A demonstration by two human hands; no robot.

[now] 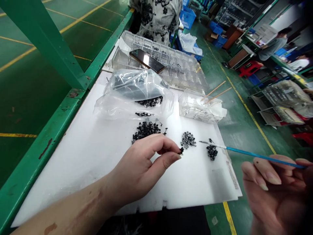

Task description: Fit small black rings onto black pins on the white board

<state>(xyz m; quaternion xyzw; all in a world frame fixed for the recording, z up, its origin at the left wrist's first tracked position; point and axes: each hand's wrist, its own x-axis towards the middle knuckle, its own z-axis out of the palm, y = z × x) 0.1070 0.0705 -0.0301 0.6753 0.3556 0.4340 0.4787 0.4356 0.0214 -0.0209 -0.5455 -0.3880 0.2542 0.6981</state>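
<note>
My left hand [144, 166] is over the white board [80, 163], thumb and forefinger pinched on a tiny black part [181, 150]. My right hand [278, 186] at the lower right holds a thin blue brush [249, 153], whose tip reaches toward a small pile of dark ring parts [212, 152]. A second pile of ring parts [188, 140] lies just beyond my left fingertips. A larger heap of small black parts [146, 129] sits behind my left hand.
A clear plastic bag [132, 91] with more black parts lies behind the heaps. A clear box [199, 107] holds two wooden sticks. Compartment trays [171, 62] with a phone [146, 60] on top stand at the back. A person in a patterned top [158, 16] stands beyond.
</note>
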